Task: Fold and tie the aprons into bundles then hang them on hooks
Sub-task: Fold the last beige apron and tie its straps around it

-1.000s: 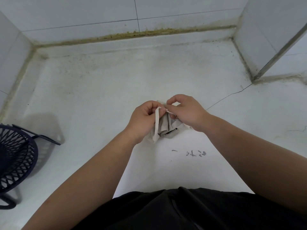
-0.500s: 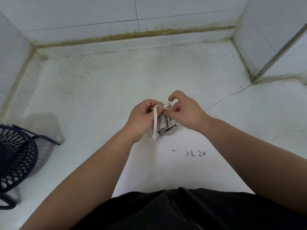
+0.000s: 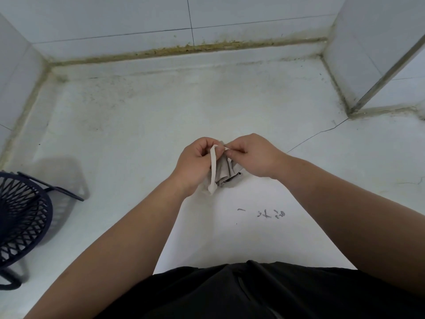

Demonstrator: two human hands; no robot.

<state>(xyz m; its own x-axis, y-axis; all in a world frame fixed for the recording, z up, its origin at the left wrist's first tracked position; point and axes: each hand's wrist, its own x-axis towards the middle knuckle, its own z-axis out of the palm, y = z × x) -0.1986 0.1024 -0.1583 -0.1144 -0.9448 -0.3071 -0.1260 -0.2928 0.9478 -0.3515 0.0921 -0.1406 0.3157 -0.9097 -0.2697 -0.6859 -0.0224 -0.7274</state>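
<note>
Watching the right hand (image 3: 255, 155) closing down to pinch the cream fabric strap (image 3: 213, 166), the left hand (image 3: 195, 162) gripping the crumpled grey apron (image 3: 224, 172), I am judging the knot tightening.

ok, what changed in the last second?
Small change only. The right hand had lifted its forefinger half a second ago; it has now curled back down, pinching the strap close to the left hand. The left hand grips the apron bundle as before, strap loop hanging. The basket is unmoved.
</note>
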